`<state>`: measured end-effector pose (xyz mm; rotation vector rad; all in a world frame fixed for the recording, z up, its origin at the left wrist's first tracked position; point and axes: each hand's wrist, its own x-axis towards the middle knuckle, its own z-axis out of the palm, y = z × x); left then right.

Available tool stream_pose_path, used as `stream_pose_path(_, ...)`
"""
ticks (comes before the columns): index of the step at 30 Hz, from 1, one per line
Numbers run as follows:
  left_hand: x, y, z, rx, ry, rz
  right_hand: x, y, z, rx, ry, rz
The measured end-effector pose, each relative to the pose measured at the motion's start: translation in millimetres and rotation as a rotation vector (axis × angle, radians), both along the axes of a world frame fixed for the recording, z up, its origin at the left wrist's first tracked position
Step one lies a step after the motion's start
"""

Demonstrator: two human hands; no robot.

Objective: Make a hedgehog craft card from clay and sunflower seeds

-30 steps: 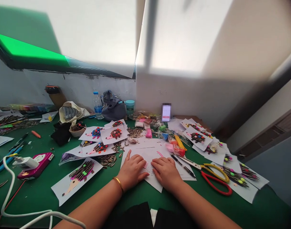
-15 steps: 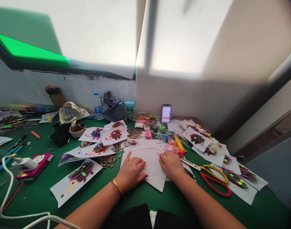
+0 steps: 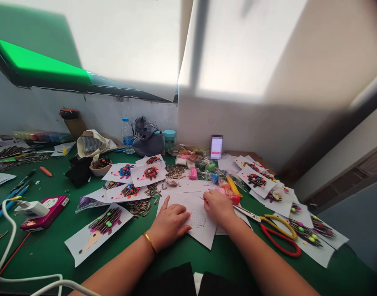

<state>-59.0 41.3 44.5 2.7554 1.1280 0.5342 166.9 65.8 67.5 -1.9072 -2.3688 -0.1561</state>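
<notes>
A white sheet [image 3: 203,239] with a hedgehog outline [image 3: 197,218] drawn on it lies before me on the green table. My left hand [image 3: 171,222] rests on the sheet's left part, fingers spread, its fingertips beside the outline's left end. A trace of pink shows near those fingertips. My right hand [image 3: 217,207] is above the sheet's right side, fingers curled together, with a small pink bit at the fingertips that is too small to name surely. Sunflower seeds [image 3: 140,207] lie left of the sheet.
Yellow-and-red-handled scissors [image 3: 281,230] lie right of my right hand. Finished hedgehog cards [image 3: 98,234] flank both sides. Bagged coloured clay [image 3: 193,173], a phone [image 3: 216,147], a bottle [image 3: 127,137] and a bag [image 3: 148,142] stand behind. A power strip [image 3: 49,209] sits left.
My right hand has moved slightly left and up, and its fingers have curled in more. My left hand stays in place, with less pink showing by its fingertips. The view has shifted slightly.
</notes>
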Motion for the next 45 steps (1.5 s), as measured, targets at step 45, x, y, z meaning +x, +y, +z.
stream_pose_path(45, 3, 0, -1.1, 0.027, -0.007, 0.017, -17, -23, -29.3, 0.002, 0.139, 0.205)
